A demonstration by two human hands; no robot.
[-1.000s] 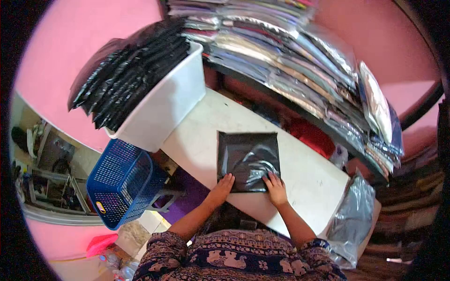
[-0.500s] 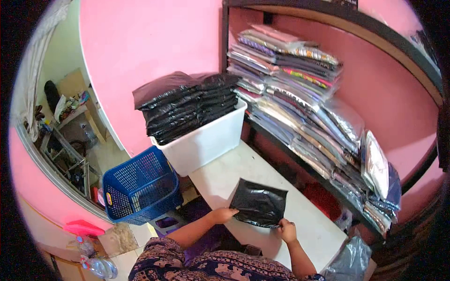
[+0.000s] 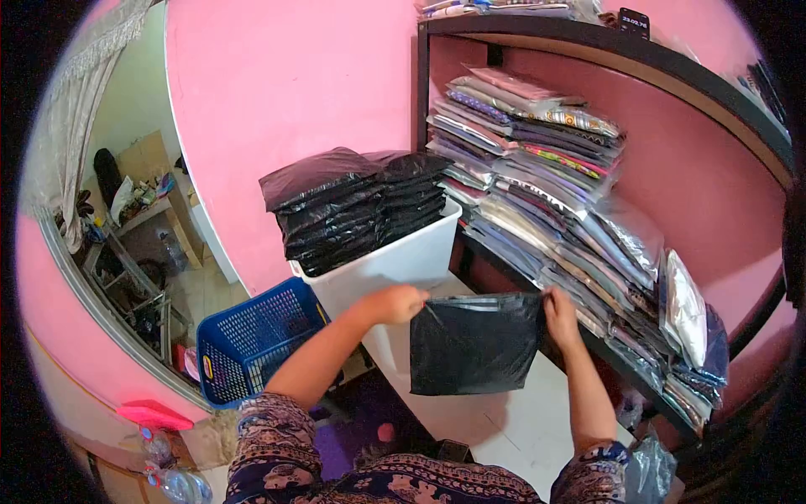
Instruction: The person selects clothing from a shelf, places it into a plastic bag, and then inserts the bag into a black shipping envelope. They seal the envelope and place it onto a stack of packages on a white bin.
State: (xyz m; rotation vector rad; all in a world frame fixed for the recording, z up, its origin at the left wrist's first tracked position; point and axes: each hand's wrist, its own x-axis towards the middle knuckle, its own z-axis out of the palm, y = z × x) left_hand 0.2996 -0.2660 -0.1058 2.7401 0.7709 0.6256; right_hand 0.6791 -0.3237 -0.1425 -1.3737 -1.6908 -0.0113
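Note:
A black plastic bag [image 3: 474,349] hangs upright between my hands, above the white tabletop [image 3: 550,412]. My left hand [image 3: 399,304] pinches its upper left corner, and my right hand [image 3: 560,315] grips the upper right corner. Along the top edge the bag's mouth gapes a little, and a pale, shiny strip shows inside it. What that strip belongs to I cannot make out. Beyond the bag stands a white bin [image 3: 386,273], heaped with stacked black plastic packages [image 3: 353,206].
At right, a dark-framed shelf [image 3: 579,323] carries piles of folded fabrics in clear plastic [image 3: 537,185]. A blue perforated basket [image 3: 252,336] is left of the table. Plastic bottles [image 3: 176,485] lie at lower left, and a clear plastic bag [image 3: 651,470] at lower right. A phone [image 3: 634,23] stands on the shelf top.
Both hands have lifted the black bag off the tabletop and moved it up and away from my body. It now hangs with its opening at the top. The view has shifted slightly.

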